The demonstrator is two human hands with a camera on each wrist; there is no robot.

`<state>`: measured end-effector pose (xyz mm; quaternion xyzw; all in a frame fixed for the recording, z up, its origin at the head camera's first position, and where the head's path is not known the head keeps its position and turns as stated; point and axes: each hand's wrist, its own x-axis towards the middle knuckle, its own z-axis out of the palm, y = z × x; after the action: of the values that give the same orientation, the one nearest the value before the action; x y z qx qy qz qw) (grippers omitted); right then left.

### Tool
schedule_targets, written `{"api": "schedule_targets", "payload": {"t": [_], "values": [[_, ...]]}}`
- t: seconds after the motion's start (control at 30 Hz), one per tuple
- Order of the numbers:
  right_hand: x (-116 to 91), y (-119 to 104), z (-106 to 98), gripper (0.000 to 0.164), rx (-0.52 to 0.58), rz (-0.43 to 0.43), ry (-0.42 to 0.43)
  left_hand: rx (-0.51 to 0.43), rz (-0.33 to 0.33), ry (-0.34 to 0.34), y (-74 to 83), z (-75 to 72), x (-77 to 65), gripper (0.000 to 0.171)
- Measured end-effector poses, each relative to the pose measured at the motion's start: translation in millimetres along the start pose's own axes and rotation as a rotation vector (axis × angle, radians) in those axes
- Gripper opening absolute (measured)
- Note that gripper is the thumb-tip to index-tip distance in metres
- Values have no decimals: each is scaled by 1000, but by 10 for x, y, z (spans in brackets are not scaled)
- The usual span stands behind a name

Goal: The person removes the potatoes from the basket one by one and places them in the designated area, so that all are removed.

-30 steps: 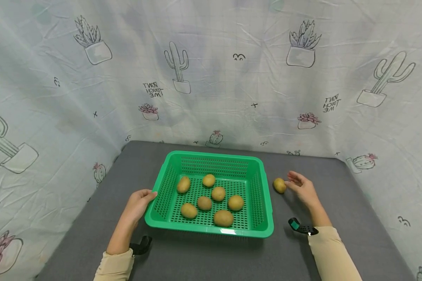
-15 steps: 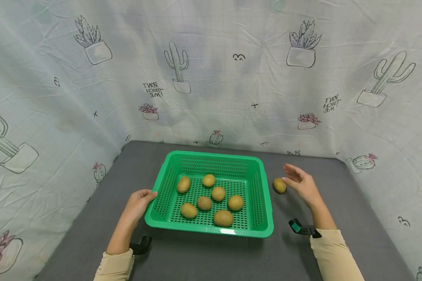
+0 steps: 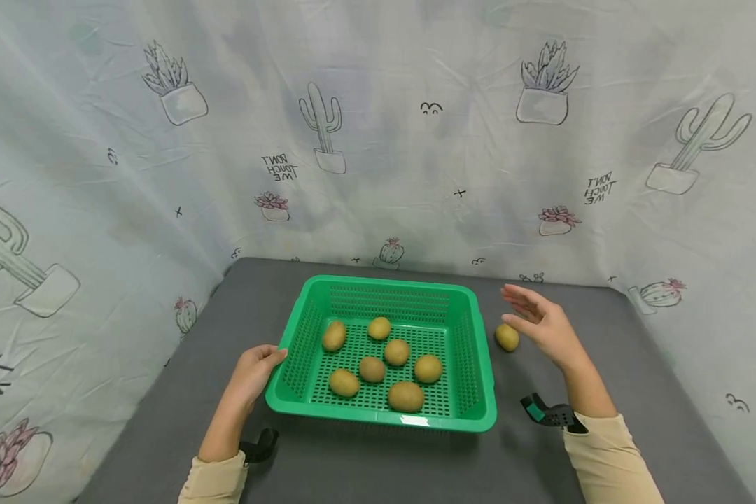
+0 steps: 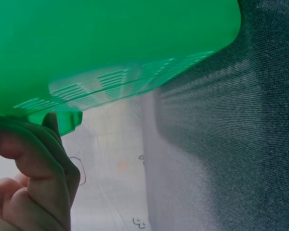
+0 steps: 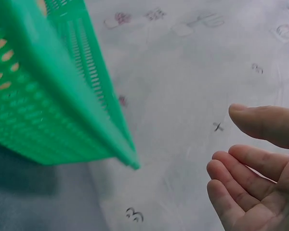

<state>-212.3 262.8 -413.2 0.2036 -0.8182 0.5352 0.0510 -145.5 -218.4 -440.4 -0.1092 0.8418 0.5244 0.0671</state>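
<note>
A green plastic basket (image 3: 353, 414) with slotted walls holds several potatoes, one of them a large potato (image 3: 406, 397) near its front wall. My left hand (image 3: 255, 371) grips the basket's left rim, thumb on top; in the left wrist view its curled fingers (image 4: 48, 159) reach under the edge. Outside the basket, to its right, a single potato (image 3: 507, 338) lies on the cloth. Just above and beside that potato is my right hand (image 3: 548, 329), its fingers loosely extended and nothing held. From the right wrist, the palm (image 5: 260, 207) faces the basket's side.
Dark grey cloth (image 3: 353, 469) covers the table under everything. A pale curtain (image 3: 384, 140) printed with cacti hangs at the back and on both sides, close to the table's edges.
My right hand has risen and shifted slightly left, away from the lone potato, which stays in place. The left hand keeps its hold on the rim. The head view has tilted slightly.
</note>
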Motion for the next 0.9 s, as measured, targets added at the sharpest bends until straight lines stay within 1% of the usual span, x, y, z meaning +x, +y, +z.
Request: {"api": "schedule_targets", "payload": {"t": [0.17, 0.37, 0.6, 0.9], "values": [[46, -130, -3, 53, 14, -25, -17, 2, 17, 20, 7, 41, 9, 37], [116, -200, 52, 52, 33, -58, -50, -49, 8, 8, 21, 60, 37, 35], [200, -254, 210, 50, 70, -102, -84, -2, 23, 19, 25, 49, 34, 37], [263, -236, 422, 50, 86, -96, -125, 29, 23, -21, -40, 21, -5, 47]]}}
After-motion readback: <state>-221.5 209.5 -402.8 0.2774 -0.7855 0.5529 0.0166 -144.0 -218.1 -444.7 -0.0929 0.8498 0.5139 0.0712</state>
